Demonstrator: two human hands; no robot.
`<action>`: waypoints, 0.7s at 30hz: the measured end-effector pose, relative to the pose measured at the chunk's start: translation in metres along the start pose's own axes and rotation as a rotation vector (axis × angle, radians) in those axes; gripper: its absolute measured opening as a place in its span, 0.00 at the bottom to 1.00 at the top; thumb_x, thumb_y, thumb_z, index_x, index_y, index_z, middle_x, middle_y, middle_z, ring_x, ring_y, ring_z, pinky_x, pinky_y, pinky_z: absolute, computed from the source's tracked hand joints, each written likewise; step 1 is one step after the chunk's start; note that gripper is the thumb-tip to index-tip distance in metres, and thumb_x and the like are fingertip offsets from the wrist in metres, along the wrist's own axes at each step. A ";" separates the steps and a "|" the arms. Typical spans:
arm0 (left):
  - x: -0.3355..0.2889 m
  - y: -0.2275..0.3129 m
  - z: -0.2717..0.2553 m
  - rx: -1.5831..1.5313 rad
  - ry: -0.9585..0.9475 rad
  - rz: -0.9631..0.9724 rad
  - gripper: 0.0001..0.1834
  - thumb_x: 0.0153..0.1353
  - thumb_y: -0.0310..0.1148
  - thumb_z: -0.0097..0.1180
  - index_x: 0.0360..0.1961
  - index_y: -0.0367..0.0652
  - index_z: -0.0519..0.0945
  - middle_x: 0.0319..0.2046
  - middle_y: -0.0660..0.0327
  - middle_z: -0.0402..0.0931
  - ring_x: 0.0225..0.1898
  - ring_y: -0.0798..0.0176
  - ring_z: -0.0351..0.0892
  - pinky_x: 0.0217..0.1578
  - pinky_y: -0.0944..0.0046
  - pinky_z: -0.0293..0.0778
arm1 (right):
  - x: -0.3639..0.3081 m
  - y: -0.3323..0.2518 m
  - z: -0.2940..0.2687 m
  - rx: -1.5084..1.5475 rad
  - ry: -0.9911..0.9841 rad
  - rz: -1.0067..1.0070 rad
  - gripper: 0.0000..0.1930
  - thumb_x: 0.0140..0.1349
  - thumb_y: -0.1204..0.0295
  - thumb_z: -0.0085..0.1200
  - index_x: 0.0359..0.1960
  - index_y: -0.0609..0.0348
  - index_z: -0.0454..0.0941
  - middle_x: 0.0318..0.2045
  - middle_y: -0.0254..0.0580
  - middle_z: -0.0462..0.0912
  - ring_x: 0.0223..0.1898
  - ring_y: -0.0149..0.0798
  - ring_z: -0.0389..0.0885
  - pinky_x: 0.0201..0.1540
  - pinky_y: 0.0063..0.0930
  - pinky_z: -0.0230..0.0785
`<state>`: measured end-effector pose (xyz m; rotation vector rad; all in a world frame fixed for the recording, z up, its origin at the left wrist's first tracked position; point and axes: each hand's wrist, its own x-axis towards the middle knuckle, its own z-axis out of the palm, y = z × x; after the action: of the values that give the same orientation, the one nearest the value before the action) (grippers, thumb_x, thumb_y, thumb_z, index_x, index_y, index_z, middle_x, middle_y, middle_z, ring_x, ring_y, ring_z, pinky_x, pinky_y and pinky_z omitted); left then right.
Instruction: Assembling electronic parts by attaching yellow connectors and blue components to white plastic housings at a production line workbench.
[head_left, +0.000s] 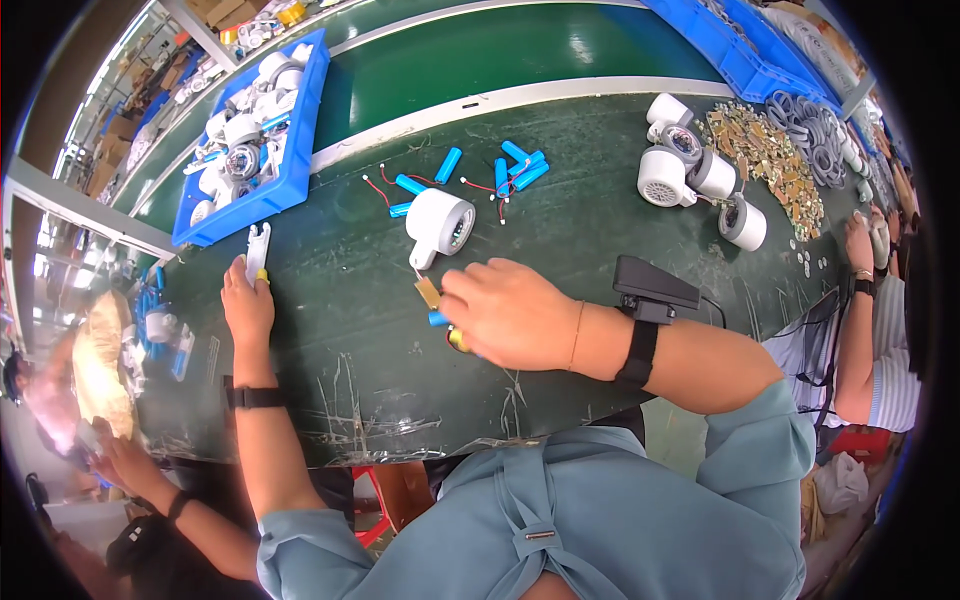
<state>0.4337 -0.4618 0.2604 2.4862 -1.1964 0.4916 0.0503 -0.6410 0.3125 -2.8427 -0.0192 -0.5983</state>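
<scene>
My left hand (247,305) is closed round the lower end of a white plastic handle-like piece (258,250), whose forked end points away from me. My right hand (510,315) is pinched on a short blue battery cell (438,318), mostly hidden by the fingers. A small tan circuit board (428,292) shows right at those fingertips. Yellow covers are visible on both thumbs. Just beyond the board, a white round housing (436,218) with a grey rim lies on its side, its narrow neck toward me. A thin wire seems to run from the neck to the board.
Several blue batteries (530,172) with wires lie beyond the housing. At right are white housings (665,178), a heap of circuit boards (775,165) and grey rings (810,135). A blue crate (308,130) stands far left. Co-workers' arms (855,330) appear at both sides.
</scene>
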 end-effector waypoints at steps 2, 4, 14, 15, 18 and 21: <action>-0.010 0.012 -0.004 -0.057 -0.023 0.026 0.26 0.58 0.27 0.55 0.59 0.35 0.69 0.52 0.45 0.75 0.51 0.39 0.75 0.52 0.48 0.70 | -0.007 0.011 0.008 0.038 0.002 0.069 0.09 0.50 0.74 0.60 0.33 0.57 0.76 0.34 0.37 0.70 0.34 0.41 0.74 0.35 0.39 0.67; -0.032 0.032 -0.013 -0.174 -0.066 0.096 0.26 0.57 0.25 0.59 0.59 0.36 0.72 0.49 0.48 0.78 0.48 0.49 0.79 0.50 0.56 0.73 | -0.009 0.018 0.006 0.087 -0.069 0.171 0.09 0.51 0.76 0.59 0.34 0.56 0.76 0.35 0.40 0.71 0.36 0.45 0.75 0.37 0.40 0.68; -0.153 0.158 -0.106 -0.713 -0.485 -0.025 0.36 0.50 0.15 0.63 0.62 0.38 0.68 0.53 0.54 0.78 0.55 0.59 0.76 0.60 0.60 0.67 | -0.026 0.017 -0.038 0.398 0.198 0.151 0.14 0.54 0.76 0.61 0.43 0.57 0.78 0.42 0.41 0.78 0.43 0.48 0.78 0.44 0.40 0.72; -0.156 0.165 -0.109 -0.685 -0.484 0.068 0.38 0.49 0.17 0.64 0.64 0.40 0.65 0.53 0.53 0.77 0.55 0.51 0.76 0.58 0.58 0.70 | -0.024 0.009 -0.035 0.372 0.208 0.117 0.14 0.53 0.75 0.62 0.42 0.56 0.79 0.39 0.38 0.79 0.41 0.46 0.78 0.44 0.39 0.71; -0.162 0.181 -0.105 -0.683 -0.447 0.132 0.45 0.49 0.18 0.64 0.69 0.41 0.57 0.52 0.51 0.76 0.52 0.49 0.77 0.54 0.55 0.73 | -0.016 -0.012 -0.026 0.303 0.180 0.026 0.14 0.51 0.75 0.63 0.41 0.55 0.79 0.38 0.36 0.79 0.40 0.43 0.78 0.42 0.37 0.70; -0.162 0.184 -0.101 -0.732 -0.422 0.134 0.47 0.48 0.18 0.64 0.69 0.40 0.55 0.52 0.50 0.76 0.50 0.49 0.77 0.52 0.54 0.73 | -0.011 -0.023 -0.007 0.254 0.135 -0.058 0.14 0.49 0.75 0.63 0.40 0.55 0.80 0.37 0.34 0.79 0.39 0.39 0.77 0.42 0.35 0.68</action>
<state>0.1760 -0.4159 0.3048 1.9118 -1.3763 -0.4113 0.0364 -0.6198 0.3197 -2.5592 -0.1444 -0.7411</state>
